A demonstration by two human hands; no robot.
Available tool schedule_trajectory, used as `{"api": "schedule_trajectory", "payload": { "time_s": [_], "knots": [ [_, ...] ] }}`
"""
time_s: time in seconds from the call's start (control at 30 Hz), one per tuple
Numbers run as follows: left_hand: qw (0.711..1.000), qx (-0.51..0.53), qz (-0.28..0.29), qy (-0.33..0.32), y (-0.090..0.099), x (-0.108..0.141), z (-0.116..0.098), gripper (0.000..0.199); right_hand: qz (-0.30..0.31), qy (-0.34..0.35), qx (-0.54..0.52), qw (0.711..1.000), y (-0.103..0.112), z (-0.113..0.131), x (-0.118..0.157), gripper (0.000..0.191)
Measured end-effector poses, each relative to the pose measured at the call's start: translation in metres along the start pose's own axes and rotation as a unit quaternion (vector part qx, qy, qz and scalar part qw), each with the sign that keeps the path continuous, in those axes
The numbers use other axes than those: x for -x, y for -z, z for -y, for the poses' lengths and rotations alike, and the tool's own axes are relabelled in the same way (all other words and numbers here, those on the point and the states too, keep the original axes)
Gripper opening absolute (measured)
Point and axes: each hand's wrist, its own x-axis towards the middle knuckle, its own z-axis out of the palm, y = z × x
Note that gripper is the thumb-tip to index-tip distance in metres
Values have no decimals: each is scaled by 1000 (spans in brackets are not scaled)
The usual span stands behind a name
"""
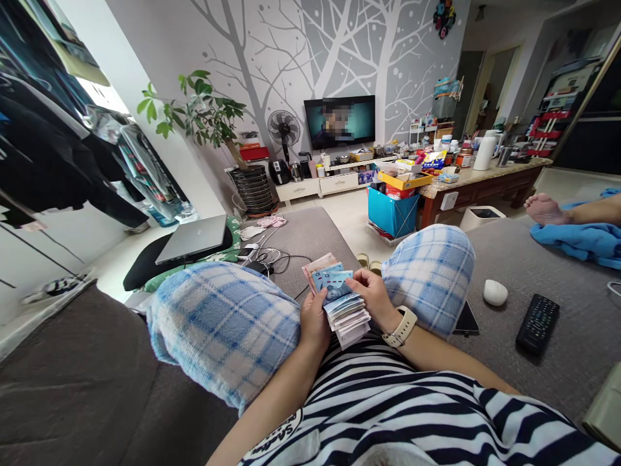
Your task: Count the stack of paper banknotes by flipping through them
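A bundle of banknotes [345,316] is between my two hands, in front of my striped shirt. Blue notes [334,285] fan out at the top, with pinkish ones behind them, and the lower ends are folded over in uneven layers. My left hand [315,317] grips the bundle at its left side, the thumb lying on the blue notes. At the upper right, my right hand [373,291] pinches the edge of a blue note between thumb and fingers. A pale watch is on my right wrist. The undersides of the notes are hidden.
Right of my knee on the grey sofa lie a white earbud case [495,293], a black remote control [537,325] and a dark phone [466,321]. A laptop [193,238] and tangled cables are to the left. Another person's foot [546,210] rests at the right, by a cluttered table [514,175].
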Motion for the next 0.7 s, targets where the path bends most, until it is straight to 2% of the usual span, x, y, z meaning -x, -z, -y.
{"api": "schedule_trajectory", "payload": {
  "time_s": [0.3, 0.7],
  "knots": [
    [997, -30, -54, -43, 2, -4, 2, 25, 4, -10, -17, 1000, -1, 5, 2, 39],
    [996, -51, -56, -55, 6, -6, 5, 21, 8, -13, -23, 1000, -1, 6, 2, 40]
  ]
}}
